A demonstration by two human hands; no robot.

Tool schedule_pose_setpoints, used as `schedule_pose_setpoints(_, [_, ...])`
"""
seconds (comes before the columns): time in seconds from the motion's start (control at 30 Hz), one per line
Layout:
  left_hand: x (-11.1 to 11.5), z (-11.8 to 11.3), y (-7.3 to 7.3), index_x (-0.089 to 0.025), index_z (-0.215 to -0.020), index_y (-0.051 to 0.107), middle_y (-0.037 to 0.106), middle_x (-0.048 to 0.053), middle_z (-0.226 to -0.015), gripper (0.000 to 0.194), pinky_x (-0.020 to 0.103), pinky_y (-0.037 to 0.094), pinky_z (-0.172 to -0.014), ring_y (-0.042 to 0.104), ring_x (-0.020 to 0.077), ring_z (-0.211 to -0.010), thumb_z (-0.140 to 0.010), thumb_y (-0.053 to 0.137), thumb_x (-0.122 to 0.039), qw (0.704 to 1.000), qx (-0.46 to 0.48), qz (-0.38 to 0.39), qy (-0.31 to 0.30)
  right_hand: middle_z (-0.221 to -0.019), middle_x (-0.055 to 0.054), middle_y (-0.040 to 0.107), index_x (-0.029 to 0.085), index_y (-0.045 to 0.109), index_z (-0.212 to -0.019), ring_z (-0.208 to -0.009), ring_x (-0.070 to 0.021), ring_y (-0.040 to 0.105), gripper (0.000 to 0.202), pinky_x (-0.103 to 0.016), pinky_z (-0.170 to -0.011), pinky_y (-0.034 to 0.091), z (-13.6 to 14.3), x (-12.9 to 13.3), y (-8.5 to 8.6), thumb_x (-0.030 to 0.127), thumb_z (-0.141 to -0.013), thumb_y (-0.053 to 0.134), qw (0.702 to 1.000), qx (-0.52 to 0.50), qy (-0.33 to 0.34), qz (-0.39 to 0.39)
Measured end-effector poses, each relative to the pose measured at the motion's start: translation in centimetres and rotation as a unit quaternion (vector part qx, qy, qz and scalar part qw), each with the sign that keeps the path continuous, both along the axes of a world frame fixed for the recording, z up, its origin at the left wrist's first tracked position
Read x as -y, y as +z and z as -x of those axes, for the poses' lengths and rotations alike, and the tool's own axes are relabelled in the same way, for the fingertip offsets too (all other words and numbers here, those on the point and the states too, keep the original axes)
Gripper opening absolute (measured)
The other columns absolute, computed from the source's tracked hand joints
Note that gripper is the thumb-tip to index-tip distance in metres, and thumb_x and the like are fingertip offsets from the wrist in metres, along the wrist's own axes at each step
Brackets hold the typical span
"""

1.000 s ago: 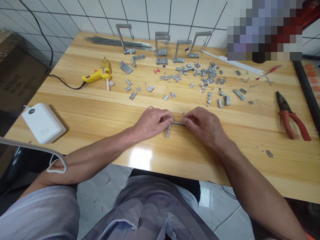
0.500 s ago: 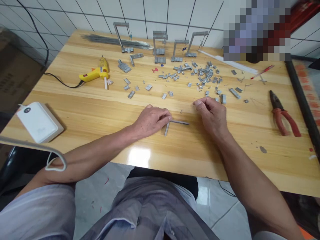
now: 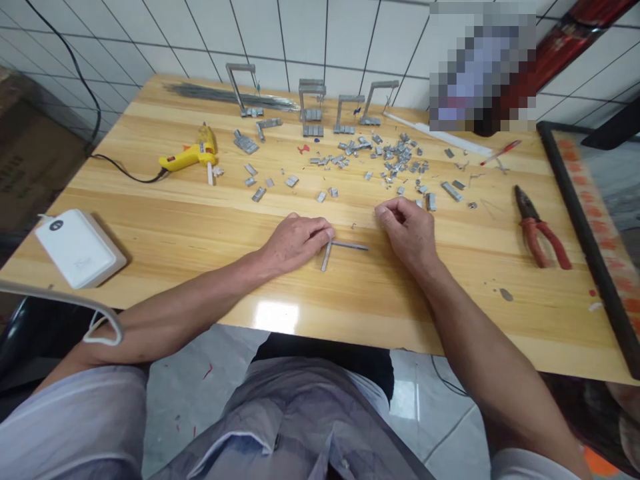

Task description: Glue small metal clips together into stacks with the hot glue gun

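Observation:
My left hand (image 3: 296, 240) rests on the wooden table with thumb and fingers pinched at the corner of a grey L-shaped strip piece (image 3: 350, 246). One arm of this piece points right and the other points toward me. To its right, my right hand (image 3: 411, 230) lies curled on the table, thumb against the index finger. Whatever those fingertips may hold is too small or hidden to make out. Beyond both hands lie scattered small grey folded pieces (image 3: 403, 157). A small bit (image 3: 353, 225) sits between the hands.
Grey upright frames (image 3: 313, 107) stand at the back beside a bundle of thin wires (image 3: 230, 97). A yellow glue gun (image 3: 187, 158) and a white power bank (image 3: 80, 248) are on the left. Red-handled pliers (image 3: 537, 227) and a black-edged panel (image 3: 590, 247) are on the right.
The view has shifted slightly, so the far things appear lower and those on the right sit further left. Both hands keep nearly the same pose, and the L-shaped strip piece stays in my left fingers.

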State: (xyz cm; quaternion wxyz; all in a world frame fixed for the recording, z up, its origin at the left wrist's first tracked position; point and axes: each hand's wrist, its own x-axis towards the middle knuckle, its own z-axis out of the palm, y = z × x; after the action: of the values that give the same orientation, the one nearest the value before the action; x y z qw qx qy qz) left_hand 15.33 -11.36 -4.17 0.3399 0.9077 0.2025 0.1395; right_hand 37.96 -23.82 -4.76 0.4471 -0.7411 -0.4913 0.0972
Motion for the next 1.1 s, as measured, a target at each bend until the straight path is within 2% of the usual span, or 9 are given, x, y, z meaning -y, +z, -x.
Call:
schedule_pose_setpoints(0.17, [-0.14,0.02,-0.37,-0.022,-0.089,0.076,0.066,-0.007,-0.058,0.018,0.026,0.044,-0.068,0.058,0.0104,-0.054,-0.098,0.065,-0.034,0.999,0.019,0.03,0.001,-0.07,0.001,0.064,0.022,0.071,-0.08,-0.066,-0.0162,0.053,0.016,-0.031,-0.068,0.044,-0.35,-0.2,-0.33,0.032,-0.089,0.062,1.0,0.008,-0.003,0.01])
schedule_pose_setpoints(0.37, [0.02,-0.06,-0.2,-0.021,-0.083,0.074,0.066,-0.007,-0.058,0.018,0.026,0.042,-0.066,0.057,0.0102,-0.052,-0.096,0.064,-0.029,0.999,0.021,0.038,-0.001,-0.072,0.0,0.067,0.022,0.073,-0.082,-0.067,-0.0165,0.055,0.015,-0.031,-0.069,0.044,-0.55,-0.38,-0.76,0.033,-0.087,0.065,1.0,0.016,-0.009,0.014])
schedule_pose_setpoints(0.67, [-0.13,-0.24,-0.34,-0.021,-0.085,0.074,0.067,-0.007,-0.061,0.014,0.027,0.043,-0.076,0.06,0.0114,-0.056,-0.096,0.065,-0.024,1.0,0.007,0.016,-0.003,-0.073,0.001,0.068,0.021,0.075,-0.086,-0.066,-0.0159,0.054,0.017,-0.031,-0.069,0.045,-0.66,-0.25,-0.86,0.036,-0.088,0.066,1.0,0.02,-0.011,0.019])
schedule_pose_setpoints(1.1, [0.02,0.02,-0.88,-0.023,-0.09,0.071,0.074,-0.005,-0.073,0.019,0.036,0.04,-0.089,0.067,0.0159,-0.069,-0.102,0.06,-0.033,1.0,-0.006,0.0,-0.009,-0.074,-0.002,0.069,0.023,0.076,-0.087,-0.066,-0.0173,0.057,0.02,-0.032,-0.068,0.048,-0.07,-0.04,-0.69,0.035,-0.092,0.062,0.999,0.008,0.003,0.04])
